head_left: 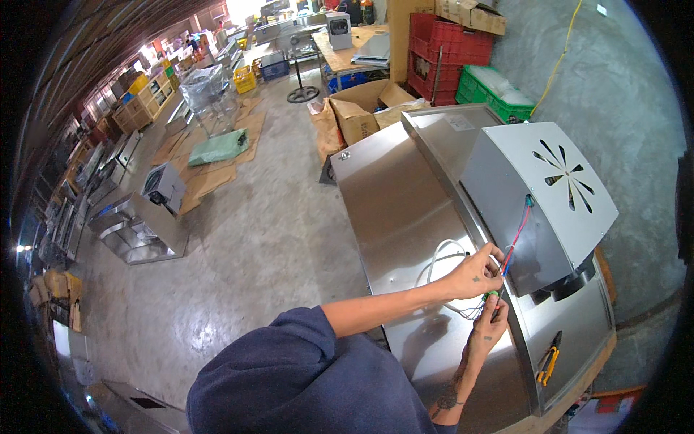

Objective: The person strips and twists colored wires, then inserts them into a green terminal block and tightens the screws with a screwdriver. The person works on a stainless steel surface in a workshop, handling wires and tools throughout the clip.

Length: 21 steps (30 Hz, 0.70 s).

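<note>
My left hand [471,275] pinches the lower ends of thin red and blue wires [517,237]. They come out of a hole in the side of a light grey metal box [502,177] with a petal-shaped vent pattern. Just below, my right hand [489,327] is closed at a small green piece [492,294], from which thin dark wires spread; its exact kind is too small to tell. A white cable [432,264] loops beside my left hand on the stainless steel panel [390,184]. Yellow-and-black pliers [549,359] lie on the steel to the right of my right hand.
A raised steel rim [441,163] runs beside the box, and a concrete wall [600,65] rises at right. Beyond the panel stand an open cardboard box [354,119], red crates [430,58] and a green crate [481,90]. A steel hood [137,231] sits on the floor at left.
</note>
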Tool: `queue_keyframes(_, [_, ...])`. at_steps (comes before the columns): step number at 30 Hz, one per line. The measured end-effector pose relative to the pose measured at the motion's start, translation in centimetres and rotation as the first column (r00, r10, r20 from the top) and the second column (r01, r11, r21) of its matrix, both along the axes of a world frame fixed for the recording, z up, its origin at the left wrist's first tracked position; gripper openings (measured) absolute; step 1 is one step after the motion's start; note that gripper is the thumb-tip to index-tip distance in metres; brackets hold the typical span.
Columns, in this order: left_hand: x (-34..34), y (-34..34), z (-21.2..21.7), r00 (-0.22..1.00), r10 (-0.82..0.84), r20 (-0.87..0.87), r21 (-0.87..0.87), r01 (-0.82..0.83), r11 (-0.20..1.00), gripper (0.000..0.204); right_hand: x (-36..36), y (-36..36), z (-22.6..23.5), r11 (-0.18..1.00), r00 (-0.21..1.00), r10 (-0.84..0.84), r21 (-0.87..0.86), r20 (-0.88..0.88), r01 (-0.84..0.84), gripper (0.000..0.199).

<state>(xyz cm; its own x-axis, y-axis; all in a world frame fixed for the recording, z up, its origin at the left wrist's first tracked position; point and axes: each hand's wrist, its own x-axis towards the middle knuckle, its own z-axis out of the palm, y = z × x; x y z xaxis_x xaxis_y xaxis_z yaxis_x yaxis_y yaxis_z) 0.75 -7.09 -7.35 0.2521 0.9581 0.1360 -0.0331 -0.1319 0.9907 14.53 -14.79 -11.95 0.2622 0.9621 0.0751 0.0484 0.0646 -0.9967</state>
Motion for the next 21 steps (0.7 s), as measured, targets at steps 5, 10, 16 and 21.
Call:
queue_keyframes(5, [-0.2, 1.0, -2.4, 0.996, 0.053, -0.077, 0.151, -0.041, 0.988, 0.053, -1.0, -0.8, 1.4, 0.997, 0.984, -0.057, 0.051, 0.169, 0.05, 0.028])
queue_keyframes(10, [-1.4, -0.2, 0.7, 0.997, 0.009, 0.08, -0.117, 0.001, 0.993, 0.054, -1.3, -0.5, 1.1, 0.998, 0.988, -0.049, 0.057, 0.148, 0.041, 0.028])
queue_keyframes(16, [-1.3, 0.2, 0.8, 0.99, -0.063, 0.13, -0.197, 0.089, 0.976, 0.044, -1.5, -0.4, 0.8, 0.998, 0.997, -0.06, -0.012, 0.039, 0.061, 0.03])
queue_keyframes(21, [-0.8, 0.2, 0.8, 0.995, -0.087, 0.05, -0.24, 0.096, 0.966, 0.035, -1.1, -0.3, -1.0, 0.999, 0.999, -0.047, -0.01, -0.005, 0.047, 0.039])
